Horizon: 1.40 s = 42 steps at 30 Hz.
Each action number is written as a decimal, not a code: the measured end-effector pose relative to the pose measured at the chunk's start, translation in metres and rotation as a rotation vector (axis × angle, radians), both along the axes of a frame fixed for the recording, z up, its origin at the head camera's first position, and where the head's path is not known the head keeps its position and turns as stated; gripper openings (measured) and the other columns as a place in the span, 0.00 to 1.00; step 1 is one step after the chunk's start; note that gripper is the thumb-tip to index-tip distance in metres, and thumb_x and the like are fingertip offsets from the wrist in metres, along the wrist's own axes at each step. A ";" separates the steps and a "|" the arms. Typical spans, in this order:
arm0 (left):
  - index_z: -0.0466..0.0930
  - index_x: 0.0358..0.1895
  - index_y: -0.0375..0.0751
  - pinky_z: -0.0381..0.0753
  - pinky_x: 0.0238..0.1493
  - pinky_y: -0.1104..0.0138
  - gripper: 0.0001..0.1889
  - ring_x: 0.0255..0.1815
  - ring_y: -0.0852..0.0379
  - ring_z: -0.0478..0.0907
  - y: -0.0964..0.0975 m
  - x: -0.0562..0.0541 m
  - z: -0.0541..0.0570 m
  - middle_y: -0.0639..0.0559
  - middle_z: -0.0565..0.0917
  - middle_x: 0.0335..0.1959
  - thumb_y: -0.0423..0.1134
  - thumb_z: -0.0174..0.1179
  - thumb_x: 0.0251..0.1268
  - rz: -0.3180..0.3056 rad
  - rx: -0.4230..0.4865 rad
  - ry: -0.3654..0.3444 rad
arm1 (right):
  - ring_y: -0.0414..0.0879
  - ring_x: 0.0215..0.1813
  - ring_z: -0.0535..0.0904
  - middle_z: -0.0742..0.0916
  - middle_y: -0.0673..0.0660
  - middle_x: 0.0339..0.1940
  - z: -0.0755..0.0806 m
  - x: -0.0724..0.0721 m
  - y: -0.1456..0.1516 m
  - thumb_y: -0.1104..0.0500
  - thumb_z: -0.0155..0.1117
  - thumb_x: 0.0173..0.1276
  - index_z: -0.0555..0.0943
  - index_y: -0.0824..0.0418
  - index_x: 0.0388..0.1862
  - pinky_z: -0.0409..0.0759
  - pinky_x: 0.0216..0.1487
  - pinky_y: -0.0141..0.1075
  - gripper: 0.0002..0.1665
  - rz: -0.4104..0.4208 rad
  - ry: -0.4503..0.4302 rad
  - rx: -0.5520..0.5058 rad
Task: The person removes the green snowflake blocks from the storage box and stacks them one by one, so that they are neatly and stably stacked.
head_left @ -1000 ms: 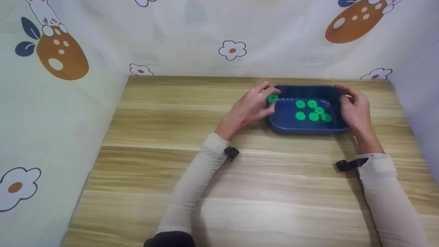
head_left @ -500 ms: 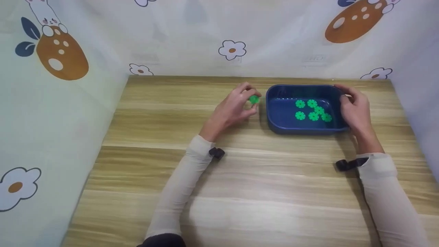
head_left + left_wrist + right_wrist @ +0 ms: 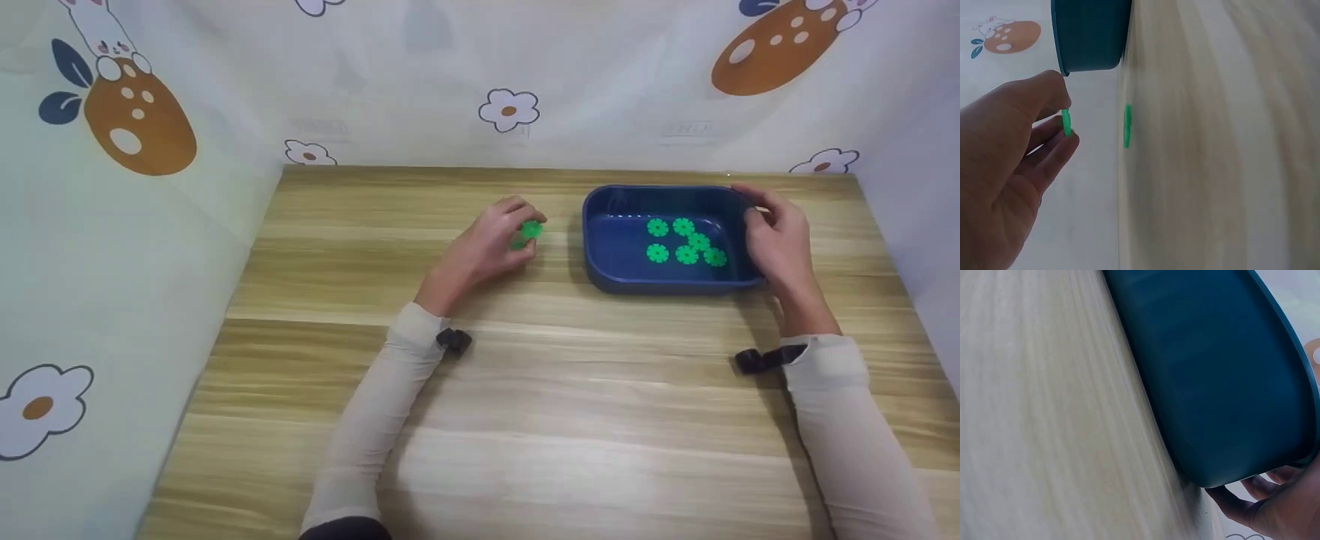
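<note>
My left hand is left of the blue plastic box, pinching a green notched disc between thumb and fingers. In the left wrist view this disc is edge-on, held above the table. A second green disc lies flat on the tabletop below; from the head it is mostly hidden by the hand. Several more green discs lie inside the box, toward its right half. My right hand grips the box's right end, thumb over the rim and fingers outside.
The wood-grain table stretches in front of both arms. A patterned cloth wall rises behind it, with more cloth on the left and right sides. The box stands near the table's back edge.
My left hand has moved left, away from the box's left rim, and slightly nearer, still pinching the disc. The second disc now shows beneath it. Right hand and box have stayed put.
</note>
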<state>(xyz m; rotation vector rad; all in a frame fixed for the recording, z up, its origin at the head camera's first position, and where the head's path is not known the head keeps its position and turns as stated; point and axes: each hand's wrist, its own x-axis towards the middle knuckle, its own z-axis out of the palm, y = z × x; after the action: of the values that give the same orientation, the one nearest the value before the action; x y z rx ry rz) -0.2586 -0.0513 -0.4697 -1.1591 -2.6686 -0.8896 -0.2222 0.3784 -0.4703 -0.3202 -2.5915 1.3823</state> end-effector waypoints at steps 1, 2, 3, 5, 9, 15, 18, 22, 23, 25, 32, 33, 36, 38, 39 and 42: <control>0.85 0.61 0.35 0.85 0.64 0.60 0.18 0.60 0.47 0.82 -0.002 0.000 -0.001 0.42 0.86 0.58 0.33 0.66 0.70 -0.001 -0.010 -0.013 | 0.41 0.65 0.81 0.82 0.59 0.76 0.000 0.000 0.000 0.57 0.45 0.85 0.80 0.54 0.76 0.75 0.63 0.26 0.28 0.003 -0.005 -0.003; 0.85 0.61 0.35 0.85 0.65 0.60 0.18 0.61 0.46 0.83 -0.003 0.000 -0.001 0.41 0.86 0.58 0.33 0.67 0.70 0.000 -0.022 -0.025 | 0.42 0.65 0.81 0.81 0.59 0.76 0.000 0.000 0.000 0.57 0.45 0.85 0.80 0.54 0.77 0.75 0.63 0.27 0.28 0.003 -0.011 -0.003; 0.85 0.61 0.35 0.85 0.65 0.59 0.18 0.61 0.46 0.83 -0.004 -0.001 -0.002 0.41 0.86 0.58 0.33 0.67 0.70 -0.001 -0.031 -0.040 | 0.43 0.66 0.81 0.81 0.59 0.76 0.000 0.000 0.001 0.57 0.45 0.85 0.79 0.54 0.77 0.75 0.63 0.27 0.28 0.003 -0.015 -0.006; 0.85 0.62 0.34 0.85 0.66 0.59 0.19 0.61 0.46 0.82 -0.006 -0.001 -0.003 0.41 0.86 0.59 0.33 0.68 0.71 -0.004 -0.045 -0.073 | 0.44 0.67 0.81 0.81 0.59 0.77 0.000 0.000 0.001 0.57 0.44 0.85 0.79 0.54 0.77 0.76 0.65 0.29 0.28 0.006 -0.021 -0.005; 0.85 0.62 0.33 0.86 0.64 0.59 0.19 0.60 0.46 0.83 -0.008 -0.002 -0.004 0.40 0.87 0.59 0.32 0.68 0.70 -0.024 -0.055 -0.130 | 0.45 0.68 0.80 0.80 0.59 0.78 0.001 0.000 0.001 0.57 0.44 0.85 0.79 0.54 0.77 0.76 0.68 0.32 0.29 0.006 -0.026 0.000; 0.85 0.62 0.33 0.84 0.66 0.57 0.19 0.60 0.45 0.84 -0.012 -0.004 -0.007 0.40 0.88 0.59 0.32 0.69 0.71 -0.045 -0.078 -0.154 | 0.45 0.69 0.79 0.80 0.58 0.79 0.001 0.000 0.001 0.56 0.44 0.86 0.79 0.53 0.78 0.76 0.70 0.33 0.28 0.007 -0.036 -0.004; 0.86 0.62 0.34 0.83 0.67 0.56 0.18 0.62 0.45 0.84 -0.014 -0.004 -0.010 0.40 0.88 0.59 0.33 0.69 0.71 -0.043 -0.090 -0.161 | 0.44 0.69 0.79 0.80 0.58 0.79 0.001 0.001 0.001 0.57 0.44 0.86 0.78 0.53 0.78 0.76 0.70 0.32 0.28 0.008 -0.034 -0.011; 0.87 0.61 0.34 0.84 0.66 0.57 0.18 0.60 0.46 0.85 -0.016 -0.006 -0.013 0.41 0.89 0.57 0.34 0.69 0.71 -0.042 -0.093 -0.158 | 0.43 0.69 0.79 0.79 0.59 0.79 0.001 0.001 0.001 0.57 0.44 0.86 0.78 0.54 0.78 0.76 0.72 0.33 0.28 0.011 -0.028 -0.015; 0.87 0.61 0.34 0.84 0.66 0.57 0.17 0.60 0.46 0.85 -0.017 -0.007 -0.013 0.42 0.89 0.57 0.34 0.69 0.71 -0.042 -0.093 -0.157 | 0.43 0.69 0.79 0.79 0.59 0.79 0.001 0.001 0.000 0.57 0.44 0.86 0.78 0.54 0.78 0.76 0.72 0.33 0.29 0.011 -0.027 -0.015; 0.87 0.60 0.35 0.84 0.65 0.58 0.17 0.58 0.47 0.85 -0.017 -0.007 -0.014 0.42 0.89 0.56 0.34 0.69 0.71 -0.043 -0.090 -0.161 | 0.43 0.69 0.78 0.79 0.59 0.79 0.001 0.000 0.000 0.57 0.43 0.86 0.78 0.55 0.78 0.76 0.73 0.34 0.29 0.009 -0.029 -0.013; 0.87 0.61 0.37 0.85 0.63 0.59 0.17 0.57 0.50 0.85 -0.016 -0.008 -0.014 0.45 0.89 0.57 0.35 0.70 0.73 -0.037 -0.098 -0.212 | 0.43 0.69 0.77 0.78 0.58 0.81 0.002 0.001 0.000 0.56 0.43 0.86 0.77 0.53 0.80 0.75 0.70 0.32 0.29 0.007 -0.054 -0.027; 0.87 0.62 0.37 0.85 0.63 0.59 0.17 0.57 0.50 0.85 -0.016 -0.008 -0.014 0.45 0.89 0.57 0.35 0.69 0.74 -0.036 -0.103 -0.219 | 0.43 0.69 0.78 0.78 0.58 0.80 0.001 0.002 0.000 0.56 0.43 0.86 0.77 0.53 0.79 0.75 0.68 0.30 0.29 0.005 -0.053 -0.033; 0.87 0.62 0.38 0.85 0.64 0.60 0.17 0.57 0.51 0.85 -0.015 -0.008 -0.014 0.46 0.89 0.58 0.35 0.69 0.74 -0.037 -0.110 -0.234 | 0.42 0.67 0.78 0.79 0.58 0.80 0.001 0.002 0.001 0.57 0.43 0.86 0.77 0.53 0.79 0.74 0.62 0.26 0.29 0.005 -0.048 -0.038; 0.87 0.62 0.38 0.85 0.64 0.60 0.16 0.57 0.51 0.85 -0.015 -0.008 -0.014 0.46 0.90 0.57 0.36 0.69 0.74 -0.038 -0.114 -0.237 | 0.42 0.67 0.78 0.79 0.58 0.79 0.000 0.002 0.000 0.57 0.43 0.86 0.77 0.53 0.79 0.73 0.61 0.25 0.29 0.004 -0.046 -0.042; 0.87 0.62 0.38 0.85 0.64 0.60 0.16 0.57 0.52 0.85 -0.015 -0.008 -0.014 0.46 0.90 0.58 0.36 0.69 0.74 -0.038 -0.116 -0.239 | 0.42 0.67 0.78 0.79 0.58 0.79 0.000 0.001 0.000 0.57 0.43 0.86 0.77 0.53 0.79 0.73 0.61 0.25 0.29 0.005 -0.045 -0.041; 0.87 0.62 0.39 0.85 0.65 0.60 0.16 0.58 0.52 0.85 -0.015 -0.008 -0.013 0.47 0.90 0.58 0.35 0.70 0.74 -0.033 -0.119 -0.247 | 0.42 0.68 0.77 0.79 0.57 0.80 0.001 0.001 0.000 0.57 0.43 0.86 0.77 0.53 0.79 0.74 0.65 0.28 0.29 0.010 -0.045 -0.040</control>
<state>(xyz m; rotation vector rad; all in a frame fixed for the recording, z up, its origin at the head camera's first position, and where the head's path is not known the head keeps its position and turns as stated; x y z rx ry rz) -0.2668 -0.0666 -0.4831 -1.1916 -2.9437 -0.9480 -0.2209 0.3786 -0.4695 -0.3489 -2.6077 1.4476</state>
